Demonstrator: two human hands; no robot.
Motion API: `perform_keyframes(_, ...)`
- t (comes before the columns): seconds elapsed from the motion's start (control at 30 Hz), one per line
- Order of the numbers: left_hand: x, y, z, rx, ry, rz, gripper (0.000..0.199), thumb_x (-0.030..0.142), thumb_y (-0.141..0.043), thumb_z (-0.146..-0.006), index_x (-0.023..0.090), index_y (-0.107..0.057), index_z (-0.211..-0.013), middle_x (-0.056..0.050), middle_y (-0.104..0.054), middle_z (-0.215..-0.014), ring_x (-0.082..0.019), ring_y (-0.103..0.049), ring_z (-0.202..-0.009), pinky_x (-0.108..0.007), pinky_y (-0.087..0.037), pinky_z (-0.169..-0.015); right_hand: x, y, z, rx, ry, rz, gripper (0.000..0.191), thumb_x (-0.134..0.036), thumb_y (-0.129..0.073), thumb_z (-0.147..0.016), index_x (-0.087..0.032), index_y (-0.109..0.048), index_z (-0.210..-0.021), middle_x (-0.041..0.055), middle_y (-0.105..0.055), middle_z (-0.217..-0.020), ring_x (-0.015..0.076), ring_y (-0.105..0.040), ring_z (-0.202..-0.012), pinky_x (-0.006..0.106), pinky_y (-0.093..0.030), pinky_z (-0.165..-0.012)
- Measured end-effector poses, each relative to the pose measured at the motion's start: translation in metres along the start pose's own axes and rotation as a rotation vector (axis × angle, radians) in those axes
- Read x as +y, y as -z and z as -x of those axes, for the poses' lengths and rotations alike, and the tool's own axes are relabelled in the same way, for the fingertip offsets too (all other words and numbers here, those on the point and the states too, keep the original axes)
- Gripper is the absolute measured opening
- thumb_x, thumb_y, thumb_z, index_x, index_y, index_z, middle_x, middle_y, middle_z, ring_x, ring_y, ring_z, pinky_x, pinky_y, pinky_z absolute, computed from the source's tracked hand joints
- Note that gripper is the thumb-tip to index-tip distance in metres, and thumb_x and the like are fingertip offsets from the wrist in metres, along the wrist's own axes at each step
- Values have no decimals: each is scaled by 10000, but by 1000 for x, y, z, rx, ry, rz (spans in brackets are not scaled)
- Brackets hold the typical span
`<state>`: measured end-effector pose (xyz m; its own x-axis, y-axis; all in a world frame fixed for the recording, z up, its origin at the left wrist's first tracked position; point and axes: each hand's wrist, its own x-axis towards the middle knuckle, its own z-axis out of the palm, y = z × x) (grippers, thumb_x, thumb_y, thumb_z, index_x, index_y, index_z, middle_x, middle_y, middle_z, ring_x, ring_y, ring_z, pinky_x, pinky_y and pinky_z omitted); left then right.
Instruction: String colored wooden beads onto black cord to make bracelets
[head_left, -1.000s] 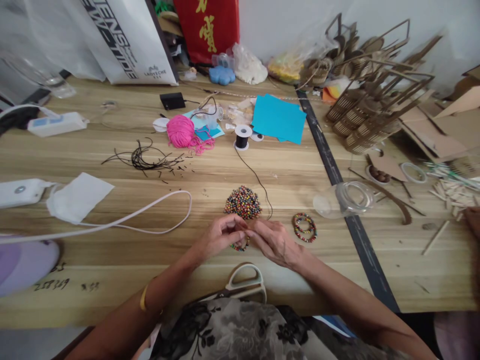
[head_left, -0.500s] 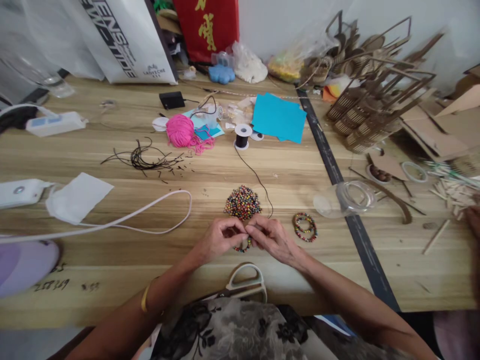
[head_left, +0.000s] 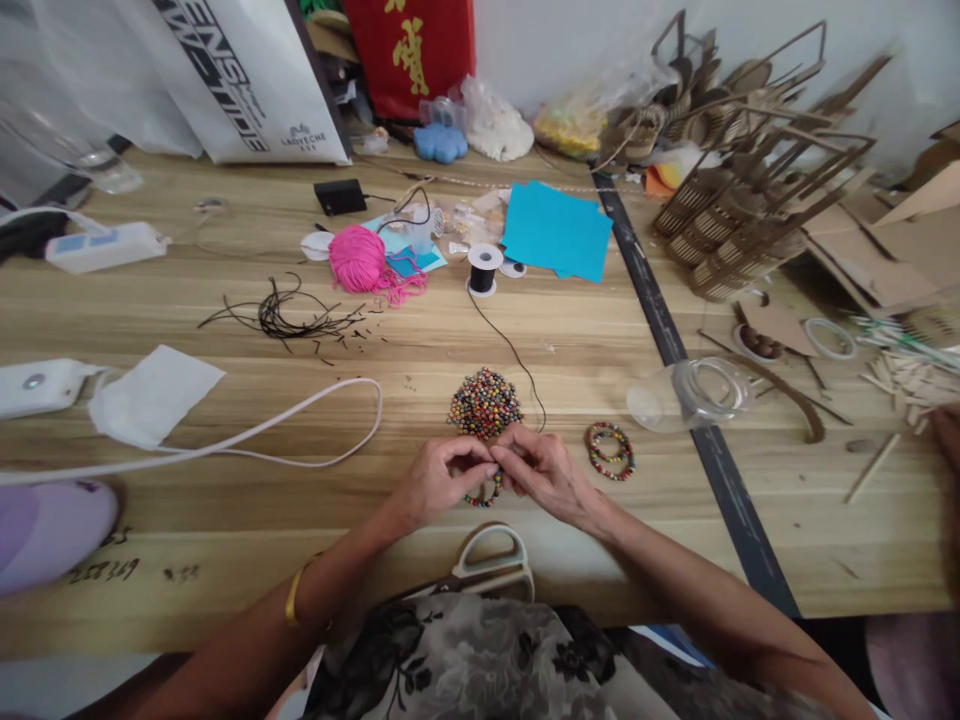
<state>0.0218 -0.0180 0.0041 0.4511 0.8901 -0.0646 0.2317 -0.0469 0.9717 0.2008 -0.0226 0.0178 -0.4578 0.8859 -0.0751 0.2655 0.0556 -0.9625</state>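
My left hand [head_left: 444,474] and my right hand [head_left: 538,470] meet fingertip to fingertip, both pinched closed at the top of a small beaded bracelet [head_left: 484,498]. The bracelet hangs just below the fingers, its string ends hidden in the pinch. Right behind the hands lies a heap of multicoloured beads [head_left: 485,402]. From a spool of black cord [head_left: 482,270] a loose strand runs down to the right side of the heap. Finished-looking beaded bracelets [head_left: 610,451] lie stacked to the right of my right hand.
Scissors [head_left: 491,560] lie by the table's near edge. A white cable [head_left: 300,405] loops at left, below black cord pieces [head_left: 281,315]. Pink yarn [head_left: 358,259] and blue sheets [head_left: 557,232] lie farther back. A clear plastic cup [head_left: 690,393] lies right; another person's hand [head_left: 946,440] shows at the right edge.
Both hands stay pinched together over the bracelet, with only tiny finger movement. The whole view has shifted very slightly.
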Motion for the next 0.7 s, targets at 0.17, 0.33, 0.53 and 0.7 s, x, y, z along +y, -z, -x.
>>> perform_keyframes(0.17, 0, 0, -1, 5, -22, 31, 152, 241, -614, -778, 119, -656, -698, -35, -642, -641, -112, -546, -586, -215, -413, -566, -2, 2, -2, -41, -64, -144, 279, -389, -481, -919, -149, -520, -780, -33, -539, -534, 59, -466, -437, 155, -364, -431)
perform_keyframes(0.33, 2, 0, -3, 56, -66, 0, 151, 230, -588, -802, 127, -653, -712, -39, -651, -684, -124, -566, -646, -225, -428, -625, -3, 10, -7, -86, -130, -267, 282, -426, -549, -870, -148, -526, -830, -24, -563, -585, 67, -498, -476, 167, -410, -462)
perform_keyframes(0.53, 1, -4, -1, 132, -16, -45, 165, 243, -567, -820, 126, -643, -732, -26, -639, -675, -119, -572, -639, -202, -439, -617, 0, 23, -12, -185, -187, -272, 254, -366, -646, -790, -130, -556, -816, -27, -550, -604, 59, -482, -490, 175, -414, -480)
perform_keyframes(0.7, 2, -8, 0, 178, -28, -81, 160, 239, -553, -832, 131, -628, -741, -12, -622, -657, -107, -565, -615, -186, -428, -596, 0, 25, -12, -234, -180, -203, 195, -314, -591, -826, -128, -555, -776, -16, -563, -612, 63, -494, -501, 176, -418, -489)
